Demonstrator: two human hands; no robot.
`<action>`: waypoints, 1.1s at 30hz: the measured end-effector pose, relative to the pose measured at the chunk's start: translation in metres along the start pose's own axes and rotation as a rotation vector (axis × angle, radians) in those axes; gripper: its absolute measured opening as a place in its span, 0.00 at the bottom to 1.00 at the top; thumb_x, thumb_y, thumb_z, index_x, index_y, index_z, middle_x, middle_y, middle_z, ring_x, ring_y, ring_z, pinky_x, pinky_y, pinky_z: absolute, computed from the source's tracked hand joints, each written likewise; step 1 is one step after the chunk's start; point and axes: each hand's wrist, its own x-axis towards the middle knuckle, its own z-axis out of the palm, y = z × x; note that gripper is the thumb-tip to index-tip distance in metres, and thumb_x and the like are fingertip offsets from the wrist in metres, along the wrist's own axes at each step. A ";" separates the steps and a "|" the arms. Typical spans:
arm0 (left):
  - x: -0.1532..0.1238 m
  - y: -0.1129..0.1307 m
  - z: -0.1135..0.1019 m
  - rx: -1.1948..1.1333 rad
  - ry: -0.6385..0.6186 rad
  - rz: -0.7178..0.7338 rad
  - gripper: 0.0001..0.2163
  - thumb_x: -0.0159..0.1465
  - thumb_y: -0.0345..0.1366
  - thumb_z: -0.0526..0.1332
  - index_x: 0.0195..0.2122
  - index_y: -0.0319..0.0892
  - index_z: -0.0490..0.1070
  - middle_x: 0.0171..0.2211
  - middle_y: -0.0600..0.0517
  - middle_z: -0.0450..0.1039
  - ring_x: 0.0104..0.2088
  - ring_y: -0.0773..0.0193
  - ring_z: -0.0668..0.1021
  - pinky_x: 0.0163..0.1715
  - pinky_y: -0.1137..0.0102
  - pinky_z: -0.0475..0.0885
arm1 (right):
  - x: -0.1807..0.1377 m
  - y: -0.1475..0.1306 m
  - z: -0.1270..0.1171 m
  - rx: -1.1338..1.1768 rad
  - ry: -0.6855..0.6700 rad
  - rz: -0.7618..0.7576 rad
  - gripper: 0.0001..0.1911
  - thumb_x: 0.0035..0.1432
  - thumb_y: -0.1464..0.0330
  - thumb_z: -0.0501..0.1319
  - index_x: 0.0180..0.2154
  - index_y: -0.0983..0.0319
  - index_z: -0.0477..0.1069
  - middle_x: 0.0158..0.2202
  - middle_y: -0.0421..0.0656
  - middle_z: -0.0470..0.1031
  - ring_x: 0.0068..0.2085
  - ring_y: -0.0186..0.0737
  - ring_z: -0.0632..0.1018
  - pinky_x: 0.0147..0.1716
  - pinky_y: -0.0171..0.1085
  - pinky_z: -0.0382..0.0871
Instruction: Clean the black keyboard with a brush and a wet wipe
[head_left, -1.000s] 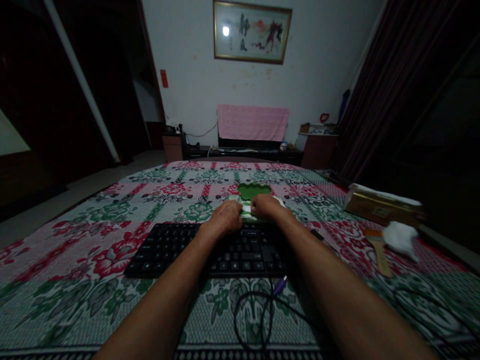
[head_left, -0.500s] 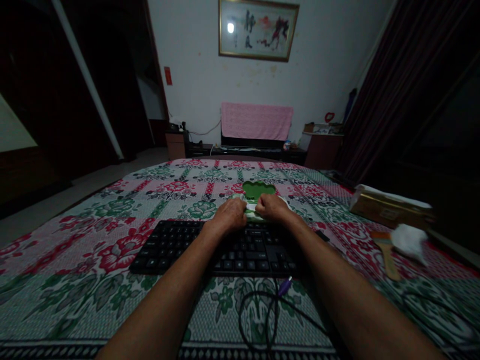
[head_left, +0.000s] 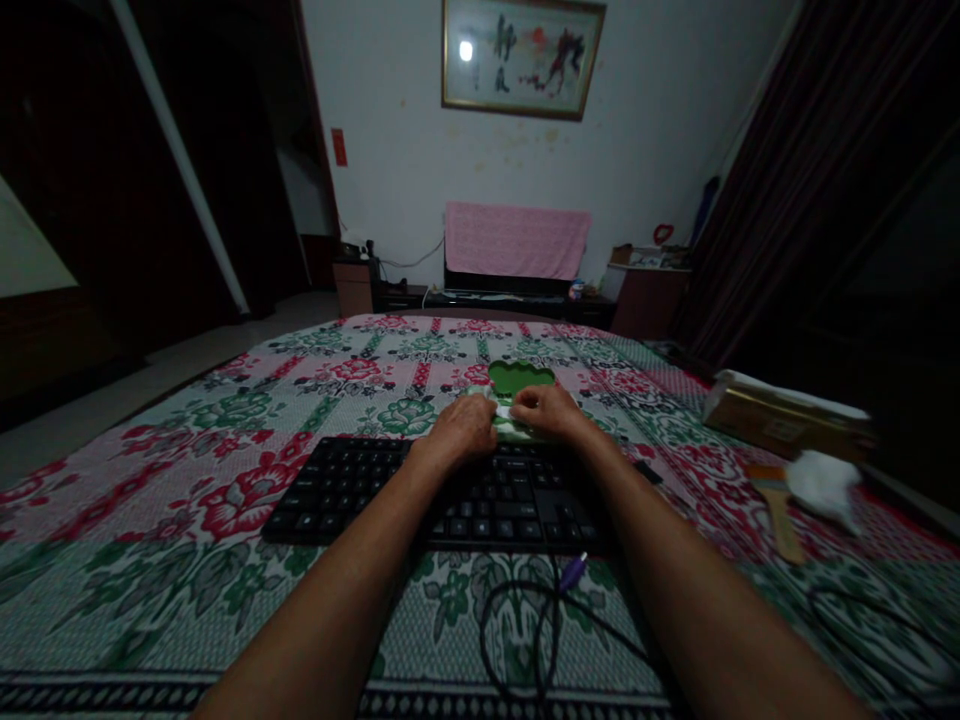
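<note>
A green and white wet wipes pack lies just beyond the keyboard, its scalloped green lid (head_left: pixel 520 377) raised. My left hand (head_left: pixel 466 424) is closed at the pack's left side, with fingers curled around its edge. From the right, my right hand (head_left: pixel 549 410) reaches over the pack, thumb and fingers pinched together at the opening. A bit of white wipe (head_left: pixel 503 411) shows between the two hands. Under my forearms lies a black keyboard (head_left: pixel 345 490), partly covered by them.
A black cable (head_left: pixel 484 640) with a purple plug (head_left: pixel 573 573) coils in front of the keyboard. On the right are a wooden-handled brush (head_left: pixel 784 525), crumpled white tissue (head_left: pixel 823 485) and a gold tissue box (head_left: pixel 780 420). A floral cloth (head_left: pixel 172 520) covers the table.
My right hand's fist has loosened a little and its fingers have shifted over the opening. My left hand stays at the pack's left side. The view has shifted slightly.
</note>
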 end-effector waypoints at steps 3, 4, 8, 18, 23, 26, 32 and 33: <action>0.000 0.000 0.001 -0.001 0.002 0.001 0.13 0.59 0.31 0.51 0.43 0.40 0.71 0.42 0.43 0.74 0.45 0.55 0.76 0.45 0.66 0.70 | -0.004 -0.005 0.002 -0.013 0.011 0.037 0.11 0.51 0.67 0.58 0.34 0.58 0.78 0.34 0.40 0.79 0.36 0.36 0.77 0.33 0.30 0.63; 0.000 0.000 0.001 -0.002 0.002 0.004 0.13 0.59 0.31 0.51 0.43 0.40 0.71 0.42 0.43 0.74 0.44 0.54 0.76 0.45 0.66 0.70 | -0.005 -0.007 0.002 -0.027 0.033 0.056 0.11 0.51 0.68 0.58 0.34 0.58 0.79 0.34 0.41 0.79 0.37 0.37 0.77 0.33 0.30 0.63; 0.002 0.001 0.002 0.008 0.004 0.011 0.14 0.59 0.31 0.51 0.43 0.40 0.71 0.42 0.42 0.74 0.44 0.54 0.76 0.45 0.65 0.70 | -0.008 -0.013 0.001 -0.053 0.142 0.104 0.13 0.53 0.67 0.56 0.35 0.58 0.79 0.36 0.43 0.79 0.38 0.39 0.76 0.35 0.32 0.63; 0.002 0.002 0.002 0.015 0.047 0.009 0.14 0.59 0.32 0.51 0.43 0.39 0.71 0.42 0.42 0.73 0.44 0.55 0.76 0.43 0.66 0.70 | -0.003 -0.003 0.005 0.047 0.346 0.104 0.13 0.55 0.70 0.53 0.33 0.64 0.77 0.35 0.46 0.76 0.38 0.38 0.75 0.39 0.32 0.64; 0.005 0.002 0.008 0.017 0.073 -0.014 0.13 0.59 0.30 0.49 0.40 0.39 0.71 0.40 0.43 0.74 0.42 0.56 0.77 0.42 0.67 0.69 | 0.006 -0.001 0.005 0.457 0.446 0.114 0.11 0.53 0.67 0.54 0.31 0.63 0.73 0.30 0.42 0.74 0.34 0.37 0.74 0.36 0.33 0.66; 0.006 0.002 0.012 -0.001 0.080 -0.018 0.14 0.59 0.30 0.49 0.40 0.39 0.72 0.39 0.43 0.74 0.41 0.55 0.77 0.42 0.66 0.70 | 0.009 -0.004 -0.001 0.781 0.476 0.110 0.11 0.51 0.63 0.54 0.30 0.62 0.71 0.26 0.37 0.71 0.29 0.34 0.71 0.30 0.32 0.67; 0.007 -0.003 0.012 -0.080 0.099 0.009 0.17 0.58 0.29 0.52 0.45 0.39 0.73 0.42 0.42 0.74 0.44 0.54 0.76 0.46 0.64 0.69 | 0.000 -0.021 -0.027 1.277 0.456 0.245 0.05 0.50 0.66 0.57 0.29 0.61 0.65 0.22 0.33 0.67 0.23 0.30 0.68 0.23 0.30 0.67; 0.008 -0.005 0.011 -0.113 0.126 0.010 0.18 0.57 0.29 0.52 0.47 0.39 0.73 0.44 0.42 0.74 0.46 0.54 0.76 0.48 0.64 0.68 | -0.003 -0.023 -0.031 1.331 0.428 0.272 0.04 0.51 0.67 0.57 0.29 0.61 0.65 0.22 0.33 0.68 0.22 0.29 0.68 0.23 0.30 0.67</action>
